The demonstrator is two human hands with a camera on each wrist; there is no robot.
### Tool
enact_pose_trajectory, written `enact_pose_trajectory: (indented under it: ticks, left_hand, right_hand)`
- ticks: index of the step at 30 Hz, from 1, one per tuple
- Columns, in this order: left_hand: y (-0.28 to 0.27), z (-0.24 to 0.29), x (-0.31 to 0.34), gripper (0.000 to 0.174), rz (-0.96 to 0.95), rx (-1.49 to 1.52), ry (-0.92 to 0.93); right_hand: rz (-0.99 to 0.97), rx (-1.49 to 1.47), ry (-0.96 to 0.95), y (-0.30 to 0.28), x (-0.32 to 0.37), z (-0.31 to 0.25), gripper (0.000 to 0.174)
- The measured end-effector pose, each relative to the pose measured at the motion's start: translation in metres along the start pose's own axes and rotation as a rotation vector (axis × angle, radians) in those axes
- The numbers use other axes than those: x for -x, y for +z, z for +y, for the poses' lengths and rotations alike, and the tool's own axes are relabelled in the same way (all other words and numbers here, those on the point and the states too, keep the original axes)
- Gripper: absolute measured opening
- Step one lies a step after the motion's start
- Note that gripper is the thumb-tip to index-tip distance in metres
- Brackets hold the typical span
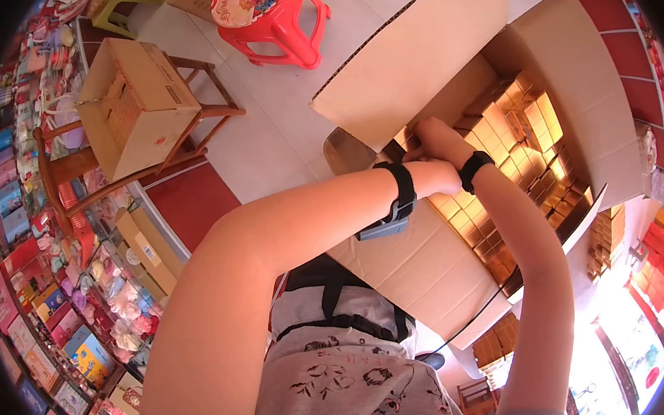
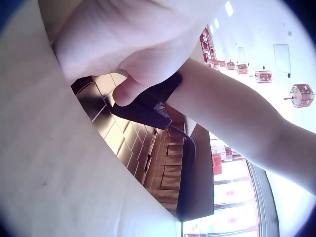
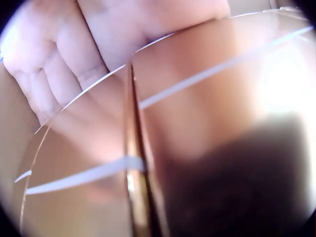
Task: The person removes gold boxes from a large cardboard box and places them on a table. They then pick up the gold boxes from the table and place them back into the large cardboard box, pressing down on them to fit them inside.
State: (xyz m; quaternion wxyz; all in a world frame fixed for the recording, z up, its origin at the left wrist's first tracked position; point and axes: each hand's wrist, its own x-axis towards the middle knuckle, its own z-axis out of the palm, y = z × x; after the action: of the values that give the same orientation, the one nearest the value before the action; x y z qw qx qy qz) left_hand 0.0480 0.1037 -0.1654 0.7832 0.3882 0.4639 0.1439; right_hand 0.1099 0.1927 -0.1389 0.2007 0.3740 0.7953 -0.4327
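Both hands reach into a large cardboard carton (image 1: 422, 250) packed with shiny gold boxes (image 1: 500, 154). My right hand (image 1: 442, 140) is at the corner nearest the open flap. In the right wrist view its fingers (image 3: 74, 59) lie along the edge of the gold boxes (image 3: 84, 153), beside the carton wall. Close to it, my left hand (image 1: 434, 176) crosses over the carton's near edge. In the left wrist view the left thumb (image 2: 129, 91) shows against the right wrist's black strap (image 2: 143, 108); the other left fingertips are hidden, and I cannot tell what they hold.
Raised flaps (image 1: 413, 66) border the carton. A red stool (image 1: 272, 23) stands beyond it, and a smaller cardboard box (image 1: 137, 110) rests on a wooden chair (image 1: 65, 175) at the left. Shelves of goods line the left. A black cable (image 1: 467, 323) hangs across the carton's near side.
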Motion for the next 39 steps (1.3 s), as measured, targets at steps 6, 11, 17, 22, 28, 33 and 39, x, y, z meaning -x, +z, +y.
enact_pose_trajectory:
  ticks: [6,11,17,22,28,33,39]
  left_hand:
    - [0.011,0.075,0.04,0.029,-0.125,-1.021,-0.202]
    - [0.047,0.087,0.09,0.03,0.082,-1.364,0.015]
    - [0.032,0.076,0.126,0.031,0.28,-1.071,0.197]
    - [0.002,0.064,0.123,0.026,0.419,-1.067,0.363]
    - [0.005,0.064,0.119,0.026,0.394,-1.127,0.337]
    - [0.015,0.067,0.129,0.026,0.329,-1.012,0.323]
    - [0.019,0.043,0.142,0.026,0.428,-0.917,0.522]
  right_hand:
    - [0.033,-0.299,0.09,0.008,0.003,-0.012,0.016]
    - [-0.075,-0.108,-0.04,0.024,-0.008,0.0,0.023]
    - [-0.118,0.112,-0.063,0.008,0.008,-0.011,0.021]
    - [0.45,-0.011,-0.16,-0.028,0.051,-0.011,0.019]
    - [0.756,0.359,0.386,-0.099,0.116,0.049,0.019]
    - [0.882,0.337,0.404,-0.086,0.117,0.086,0.016]
    - [0.825,0.215,0.364,-0.087,0.121,0.076,0.019]
